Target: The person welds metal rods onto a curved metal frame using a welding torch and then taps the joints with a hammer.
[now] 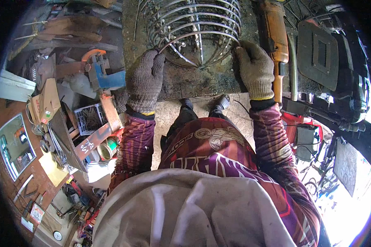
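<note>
A cage of curved metal rods [200, 32], ribbed in rings and joined by cross rods, lies on the dark, worn workbench [185, 84] in front of me. Both of my hands wear grey knitted gloves. On the cage's left side, my left hand [145, 80] closes its fingers at one end of the nearest ring. My right hand [256, 68] is at the opposite end of that ring, thumb against the rod and fingers curled round the outside. The glove hides part of each contact point. Far parts of the cage run out of the top of the view.
An orange power tool [276, 33] lies just right of my right hand. Beyond it sits a black shield with a rectangular window [319, 55]. Left of the bench are a blue-and-orange clamp [109, 76], a plastic basket [90, 119] and a mirror [15, 146].
</note>
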A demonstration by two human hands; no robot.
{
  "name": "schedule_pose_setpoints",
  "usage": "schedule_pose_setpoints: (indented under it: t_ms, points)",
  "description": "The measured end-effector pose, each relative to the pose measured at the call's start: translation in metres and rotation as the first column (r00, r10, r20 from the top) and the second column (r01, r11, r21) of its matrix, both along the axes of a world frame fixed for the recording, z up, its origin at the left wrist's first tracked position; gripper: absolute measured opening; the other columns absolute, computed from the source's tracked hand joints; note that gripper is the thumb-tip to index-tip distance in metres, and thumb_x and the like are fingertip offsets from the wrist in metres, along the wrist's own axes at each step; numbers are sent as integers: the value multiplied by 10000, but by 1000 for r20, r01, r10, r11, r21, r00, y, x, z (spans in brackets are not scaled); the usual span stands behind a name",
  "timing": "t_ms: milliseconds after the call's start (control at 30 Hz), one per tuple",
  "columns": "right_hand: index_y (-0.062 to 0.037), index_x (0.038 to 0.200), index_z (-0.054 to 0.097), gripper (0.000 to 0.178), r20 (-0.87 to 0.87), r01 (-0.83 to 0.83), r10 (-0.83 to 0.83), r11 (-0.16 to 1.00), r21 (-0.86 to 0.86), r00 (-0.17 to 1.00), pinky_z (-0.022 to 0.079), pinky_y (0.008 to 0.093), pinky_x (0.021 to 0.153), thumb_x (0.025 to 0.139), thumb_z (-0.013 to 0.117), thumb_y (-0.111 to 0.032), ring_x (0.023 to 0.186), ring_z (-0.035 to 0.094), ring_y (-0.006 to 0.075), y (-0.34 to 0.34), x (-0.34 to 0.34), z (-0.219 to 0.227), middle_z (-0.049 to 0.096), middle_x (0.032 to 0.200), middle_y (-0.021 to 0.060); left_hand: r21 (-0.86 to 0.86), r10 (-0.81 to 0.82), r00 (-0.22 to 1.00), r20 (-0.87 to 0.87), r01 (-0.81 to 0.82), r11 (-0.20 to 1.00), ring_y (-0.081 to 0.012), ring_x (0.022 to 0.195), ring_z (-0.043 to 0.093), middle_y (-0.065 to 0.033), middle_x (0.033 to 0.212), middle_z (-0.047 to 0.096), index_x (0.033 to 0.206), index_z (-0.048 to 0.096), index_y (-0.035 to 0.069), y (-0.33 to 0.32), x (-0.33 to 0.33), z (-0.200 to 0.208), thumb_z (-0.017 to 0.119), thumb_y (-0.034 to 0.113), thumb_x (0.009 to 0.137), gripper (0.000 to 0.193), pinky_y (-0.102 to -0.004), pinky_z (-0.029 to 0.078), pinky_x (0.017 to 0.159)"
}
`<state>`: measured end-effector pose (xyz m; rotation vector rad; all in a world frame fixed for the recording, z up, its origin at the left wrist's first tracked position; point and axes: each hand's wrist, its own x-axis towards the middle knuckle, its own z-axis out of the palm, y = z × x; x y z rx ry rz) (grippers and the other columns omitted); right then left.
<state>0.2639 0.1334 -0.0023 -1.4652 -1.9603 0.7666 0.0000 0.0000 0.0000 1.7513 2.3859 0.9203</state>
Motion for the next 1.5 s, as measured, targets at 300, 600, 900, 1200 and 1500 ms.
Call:
schedule_pose_setpoints:
  t_ms: [300, 600, 900, 1200, 1500]
  points:
    - [-100, 1078, 763, 248, -31, 11, -12, 999, -37, 999, 556, 409, 839, 932, 686, -286, 960, 715, 356, -1, -1, 0, 748, 991, 170, 43, 11, 1000, -17, -10, 999, -360, 812, 709, -159, 924, 727, 1040, 693, 67, -2, 3, 1, 690, 257, 973, 201, -434, 549, 709]
    - [-72, 1135, 739, 285, 40, -54, 52, 996, 69, 998, 567, 411, 865, 954, 671, -282, 965, 721, 353, -5, 9, -8, 745, 1051, 187, 126, -80, 995, 57, 72, 989, -263, 895, 708, -144, 1007, 743, 1156, 699, 43, 1, -2, -13, 650, 258, 1005, 268, -374, 533, 800]
    - [-93, 1309, 594, 513, -154, -7, 49, 964, 266, 987, 558, 465, 862, 822, 741, -155, 990, 675, 374, -54, 55, 63, 672, 1083, 143, -77, -47, 998, 45, 51, 996, -309, 863, 653, -219, 1008, 713, 1152, 684, -26, 8, 1, 2, 585, 299, 1049, 355, -395, 505, 803]
    - [-20, 1253, 632, 359, -581, 786, -545, 523, 329, 605, 556, 361, 855, 934, 700, -170, 986, 691, 252, -75, 247, 36, 703, 1093, 159, -154, 39, 999, -6, -40, 987, -368, 935, 661, -232, 1065, 710, 1198, 649, -19, 1, -7, 1, 574, 386, 1039, 442, -422, 493, 861]
    - [-39, 1420, 524, 672, -834, 483, -470, 824, -296, 289, 537, 405, 966, 1083, 351, -593, 1074, 680, 268, 14, 464, -81, 669, 1280, 157, -116, 54, 998, 37, -49, 992, -282, 936, 654, -176, 1050, 714, 1145, 670, -9, 12, 9, 4, 599, 313, 1035, 347, -391, 501, 852]
